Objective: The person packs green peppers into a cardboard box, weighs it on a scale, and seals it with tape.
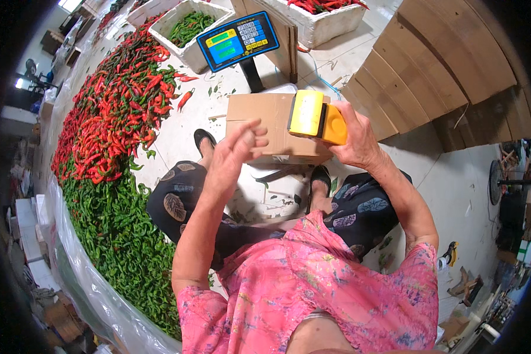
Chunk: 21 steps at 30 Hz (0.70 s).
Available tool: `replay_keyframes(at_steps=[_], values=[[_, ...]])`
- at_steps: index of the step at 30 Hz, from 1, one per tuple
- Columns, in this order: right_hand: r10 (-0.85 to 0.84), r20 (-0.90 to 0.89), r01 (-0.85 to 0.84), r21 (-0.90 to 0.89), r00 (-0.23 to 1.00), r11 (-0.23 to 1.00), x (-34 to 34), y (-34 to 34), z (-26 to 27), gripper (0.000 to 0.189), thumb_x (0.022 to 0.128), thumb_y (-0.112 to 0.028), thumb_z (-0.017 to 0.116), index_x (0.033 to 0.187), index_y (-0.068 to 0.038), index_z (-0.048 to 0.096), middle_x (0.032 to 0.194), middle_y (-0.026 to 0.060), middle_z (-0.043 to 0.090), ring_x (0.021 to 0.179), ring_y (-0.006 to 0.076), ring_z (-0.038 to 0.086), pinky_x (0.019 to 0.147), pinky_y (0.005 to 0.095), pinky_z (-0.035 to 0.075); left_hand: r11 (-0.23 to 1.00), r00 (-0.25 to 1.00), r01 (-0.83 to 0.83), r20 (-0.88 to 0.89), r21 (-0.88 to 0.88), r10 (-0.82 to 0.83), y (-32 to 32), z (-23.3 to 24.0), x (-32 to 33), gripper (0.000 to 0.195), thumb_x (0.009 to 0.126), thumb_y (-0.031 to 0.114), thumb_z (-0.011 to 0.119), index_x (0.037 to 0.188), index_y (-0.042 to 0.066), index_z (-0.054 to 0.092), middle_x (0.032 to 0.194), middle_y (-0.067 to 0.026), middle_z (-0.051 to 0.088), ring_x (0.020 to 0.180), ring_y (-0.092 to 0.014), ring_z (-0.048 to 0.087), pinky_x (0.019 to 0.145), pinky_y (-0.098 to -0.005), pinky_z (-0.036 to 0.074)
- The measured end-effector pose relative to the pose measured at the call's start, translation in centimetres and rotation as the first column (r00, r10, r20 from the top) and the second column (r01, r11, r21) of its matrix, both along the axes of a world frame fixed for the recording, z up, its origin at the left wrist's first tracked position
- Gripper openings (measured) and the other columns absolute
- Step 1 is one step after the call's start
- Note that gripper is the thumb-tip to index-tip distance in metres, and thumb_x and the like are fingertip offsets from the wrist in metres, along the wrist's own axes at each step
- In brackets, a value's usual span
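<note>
My right hand (359, 138) grips a yellow packing-tape dispenser (335, 125) loaded with a wide yellow tape roll (306, 113). It is above the right side of a closed cardboard box (265, 106). My left hand (235, 148), slightly blurred, hovers by the box's left side with fingers apart and nothing visible in it. Between my feet, the box rests on a digital platform scale, whose metal plate (284, 89) shows at the far edge. Behind the box, the scale's lit display and keypad (238, 41) stand on a black post (252, 75).
A long heap of red chillies (110, 146) and green chillies (115, 239) lies at left, edged by plastic sheeting (84, 274). White foam boxes (332, 27) with peppers stand ahead. Flattened cartons (425, 75) lean at right. Another tape dispenser (450, 254) lies on the floor.
</note>
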State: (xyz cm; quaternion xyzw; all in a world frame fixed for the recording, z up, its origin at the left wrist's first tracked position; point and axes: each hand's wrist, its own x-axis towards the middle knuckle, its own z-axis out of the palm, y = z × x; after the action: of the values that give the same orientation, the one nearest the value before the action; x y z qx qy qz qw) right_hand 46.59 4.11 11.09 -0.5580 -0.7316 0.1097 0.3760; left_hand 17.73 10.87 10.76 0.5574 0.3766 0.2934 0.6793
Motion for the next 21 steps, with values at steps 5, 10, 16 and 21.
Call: replay_keyframes(at_steps=[5, 10, 16, 21], values=[[0.052, 0.017, -0.052, 0.021, 0.999, 0.998, -1.5, 0.8, 0.4, 0.071, 0.066, -0.009, 0.084, 0.127, -0.006, 0.047, 0.104, 0.0236, 0.065, 0.098, 0.0444, 0.066, 0.084, 0.045, 0.055, 0.994, 0.995, -0.103, 0.005, 0.029, 0.103, 0.1, 4.0, 3.3, 0.046, 0.104, 0.045, 0.055, 0.117, 0.003, 0.064, 0.1, -0.0049, 0.066, 0.091, -0.011, 0.062, 0.077, -0.0255, 0.05], [0.082, -0.043, -0.084, -0.052, 0.996, 0.995, -3.4, 2.0, 0.3, 0.079, 0.06, -0.009, 0.087, 0.127, -0.003, 0.047, 0.105, 0.0254, 0.064, 0.098, 0.0474, 0.064, 0.085, 0.0481, 0.055, 0.976, 0.986, -0.162, 0.053, 0.143, 0.156, 1.9, 2.7, 2.6, 0.028, 0.102, 0.023, 0.062, 0.082, 0.004, 0.061, 0.067, 0.0035, 0.055, 0.062, -0.005, 0.05, 0.058, -0.0239, 0.041], [0.115, 0.043, -0.111, -0.101, 0.992, 0.989, -5.3, 4.7, 0.1, 0.074, 0.067, -0.015, 0.087, 0.128, -0.002, 0.047, 0.104, 0.026, 0.064, 0.097, 0.0467, 0.065, 0.083, 0.0482, 0.055, 0.981, 0.993, -0.089, -0.06, 0.175, 0.101, 5.6, 1.8, -0.4, 0.024, 0.099, 0.021, 0.066, 0.088, -0.001, 0.07, 0.07, 0.0011, 0.062, 0.062, -0.006, 0.056, 0.058, -0.0226, 0.047], [0.175, 0.296, -0.131, -0.165, 0.939, 0.978, -7.1, 8.1, 1.1, 0.065, 0.074, -0.023, 0.083, 0.124, 0.0, 0.047, 0.102, 0.0243, 0.064, 0.092, 0.0439, 0.065, 0.079, 0.0478, 0.055, 0.957, 0.964, -0.226, -0.101, 0.18, 0.246, 10.1, -1.7, -5.9, 0.024, 0.095, 0.023, 0.068, 0.088, 0.0, 0.072, 0.07, 0.0021, 0.06, 0.064, -0.005, 0.052, 0.06, -0.0224, 0.044]])
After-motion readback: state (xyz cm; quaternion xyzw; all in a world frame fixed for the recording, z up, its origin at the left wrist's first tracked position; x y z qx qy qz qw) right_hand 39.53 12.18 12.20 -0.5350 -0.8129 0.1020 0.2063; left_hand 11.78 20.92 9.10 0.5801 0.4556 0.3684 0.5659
